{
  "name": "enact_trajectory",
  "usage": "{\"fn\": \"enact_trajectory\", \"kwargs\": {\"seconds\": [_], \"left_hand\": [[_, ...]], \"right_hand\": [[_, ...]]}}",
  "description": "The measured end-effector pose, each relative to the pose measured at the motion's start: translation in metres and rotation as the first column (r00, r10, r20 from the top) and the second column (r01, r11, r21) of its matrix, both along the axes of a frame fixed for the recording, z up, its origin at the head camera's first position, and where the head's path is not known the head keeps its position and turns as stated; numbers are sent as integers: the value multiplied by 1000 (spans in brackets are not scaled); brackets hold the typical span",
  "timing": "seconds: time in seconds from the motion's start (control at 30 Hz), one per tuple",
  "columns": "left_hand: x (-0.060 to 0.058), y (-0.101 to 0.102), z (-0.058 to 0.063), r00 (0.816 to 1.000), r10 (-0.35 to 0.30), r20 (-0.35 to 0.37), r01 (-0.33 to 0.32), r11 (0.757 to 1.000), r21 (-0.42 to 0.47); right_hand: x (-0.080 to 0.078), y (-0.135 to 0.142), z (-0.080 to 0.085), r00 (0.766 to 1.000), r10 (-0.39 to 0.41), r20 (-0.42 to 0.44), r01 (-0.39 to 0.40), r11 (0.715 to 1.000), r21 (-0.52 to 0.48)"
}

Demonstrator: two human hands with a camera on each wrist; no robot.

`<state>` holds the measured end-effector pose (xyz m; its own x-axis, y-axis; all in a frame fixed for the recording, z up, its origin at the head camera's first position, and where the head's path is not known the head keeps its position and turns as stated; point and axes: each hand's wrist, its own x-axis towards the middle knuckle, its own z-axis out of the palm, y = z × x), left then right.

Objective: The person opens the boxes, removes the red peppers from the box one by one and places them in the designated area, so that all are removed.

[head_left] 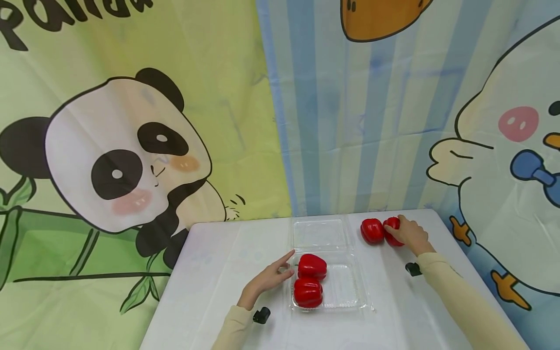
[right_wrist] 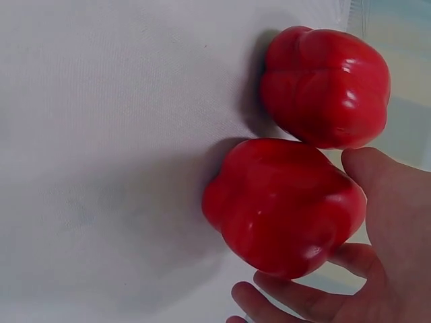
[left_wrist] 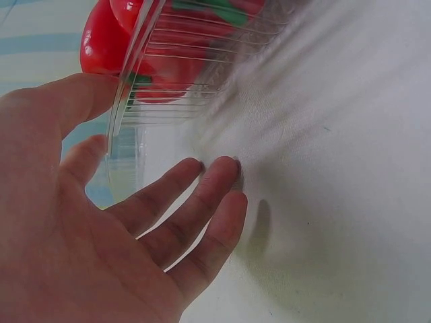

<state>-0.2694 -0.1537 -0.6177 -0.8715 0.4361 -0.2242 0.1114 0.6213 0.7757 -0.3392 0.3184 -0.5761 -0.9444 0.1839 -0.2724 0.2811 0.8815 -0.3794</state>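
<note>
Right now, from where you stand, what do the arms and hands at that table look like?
They're a person's: the left hand and right hand are bare, without gloves. The sleeves are long and pale cream-yellow. A small black block shows beside each sleeve.

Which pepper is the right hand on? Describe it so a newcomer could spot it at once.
On the white table, find the open clear plastic container. To its right, near the table's far right corner, two red peppers sit side by side. Pick the right-hand pepper, the only one with the right hand on it.
</note>
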Motion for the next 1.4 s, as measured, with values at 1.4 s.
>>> {"fn": "enact_trajectory", "kwargs": {"seconds": [1.4], "left_hand": [[1, 1, 3, 1000, 6, 2, -6, 1000, -9]], "right_hand": [[10, -2, 13, 1000, 9, -30, -8, 1000, 25]]}}
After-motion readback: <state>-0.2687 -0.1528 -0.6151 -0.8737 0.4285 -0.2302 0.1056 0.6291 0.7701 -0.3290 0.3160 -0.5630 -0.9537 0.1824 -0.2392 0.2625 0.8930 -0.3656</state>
